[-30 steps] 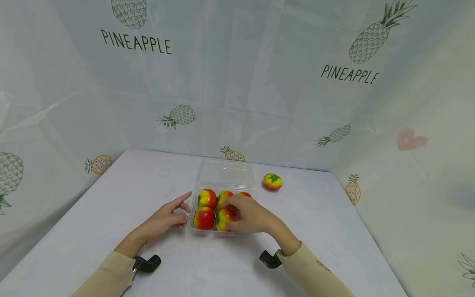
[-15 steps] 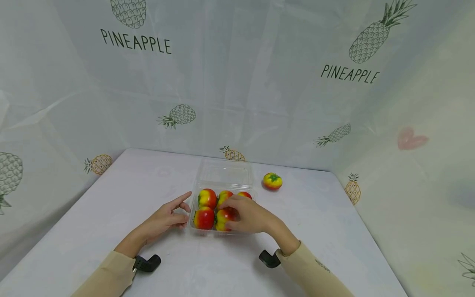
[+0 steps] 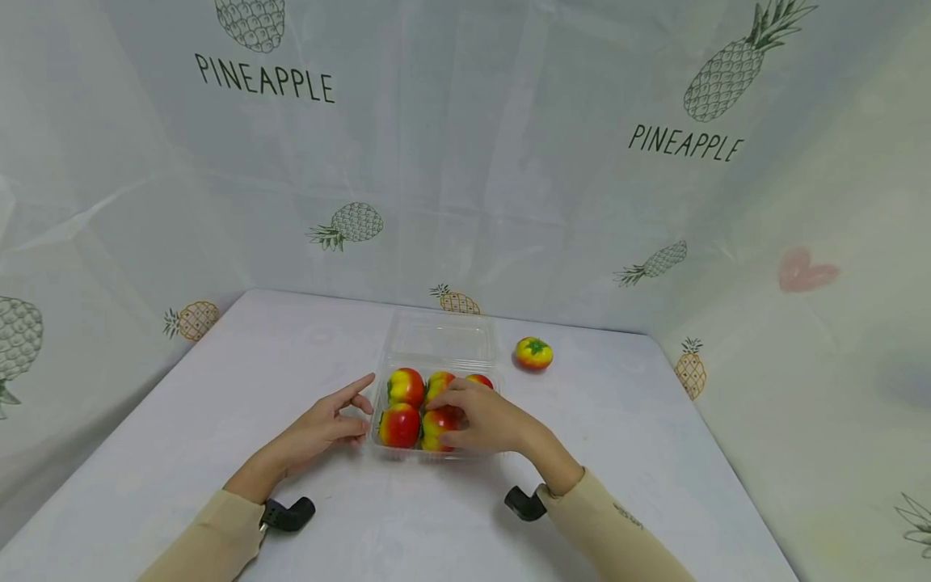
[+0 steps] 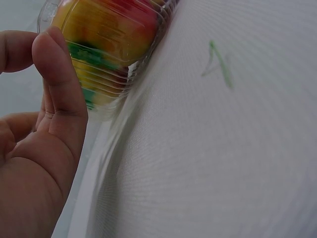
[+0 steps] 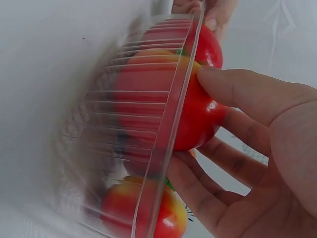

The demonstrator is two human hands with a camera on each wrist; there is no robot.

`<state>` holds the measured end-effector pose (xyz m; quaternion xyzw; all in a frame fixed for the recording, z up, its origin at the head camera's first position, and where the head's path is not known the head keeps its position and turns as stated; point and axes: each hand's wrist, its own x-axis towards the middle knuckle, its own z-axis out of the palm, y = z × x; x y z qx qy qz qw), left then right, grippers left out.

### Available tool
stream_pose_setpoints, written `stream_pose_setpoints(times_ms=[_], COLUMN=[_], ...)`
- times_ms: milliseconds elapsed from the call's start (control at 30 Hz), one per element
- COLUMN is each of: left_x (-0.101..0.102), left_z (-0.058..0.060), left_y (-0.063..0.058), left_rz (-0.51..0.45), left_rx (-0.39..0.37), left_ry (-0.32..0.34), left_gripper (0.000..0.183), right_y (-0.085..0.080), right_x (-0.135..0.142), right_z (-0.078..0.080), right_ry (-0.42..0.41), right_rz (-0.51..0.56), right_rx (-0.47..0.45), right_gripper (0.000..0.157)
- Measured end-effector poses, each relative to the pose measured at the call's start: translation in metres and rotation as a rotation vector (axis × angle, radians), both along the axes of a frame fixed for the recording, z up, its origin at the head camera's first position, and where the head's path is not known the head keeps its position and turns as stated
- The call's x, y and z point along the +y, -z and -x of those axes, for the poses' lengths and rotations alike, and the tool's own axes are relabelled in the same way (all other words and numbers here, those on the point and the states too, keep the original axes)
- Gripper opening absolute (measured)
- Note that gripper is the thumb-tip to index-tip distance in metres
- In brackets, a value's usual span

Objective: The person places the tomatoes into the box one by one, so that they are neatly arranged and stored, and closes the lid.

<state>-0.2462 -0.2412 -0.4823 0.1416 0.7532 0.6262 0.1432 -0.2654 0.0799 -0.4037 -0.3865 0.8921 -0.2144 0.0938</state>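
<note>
A clear plastic clamshell box [image 3: 393, 454] sits mid-table with several red-and-yellow persimmons in it. My right hand [image 3: 486, 416] curls over the front row and grips a persimmon [image 3: 431, 433] in the middle. In the right wrist view, the thumb lies on top of this persimmon [image 5: 200, 116] and the fingers reach round its side, just inside the rim. At the box's left side is my left hand [image 3: 323, 432], index finger pointing forward, fingertips right at the wall [image 4: 106, 69]. Another persimmon [image 3: 399, 426] is in the front left; the front right is hidden by my right hand.
The box's lid [image 3: 441, 339] lies folded back behind it. One loose persimmon [image 3: 534, 354] with a green calyx rests right of the lid. A pineapple-print curtain [image 3: 465, 178] hangs behind the white-covered table [image 3: 305, 347].
The gripped persimmon and my right hand have shifted very slightly to the left. My left hand keeps its place at the box's side.
</note>
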Motion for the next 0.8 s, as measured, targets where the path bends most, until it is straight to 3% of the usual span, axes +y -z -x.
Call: stream_pose_setpoints(times_ms=[333, 567, 800], left_x=[0.0, 0.001, 0.001], left_z=[0.002, 0.002, 0.001], left_y=[0.001, 0.002, 0.001], left_rz=[0.003, 0.007, 0.003], left_rx=[-0.002, 0.002, -0.005], left_ry=[0.007, 0.007, 0.002], left_gripper=[0.081, 0.08, 0.081], right_y=[0.003, 0.004, 0.005], right_x=[-0.005, -0.008, -0.012], right_z=[0.002, 0.0, -0.003], right_ry=[-0.006, 0.036, 0.047], right_rz=[0.001, -0.014, -0.038], right_rx=[0.006, -0.007, 0.044], right_gripper=[0.037, 0.038, 0.039])
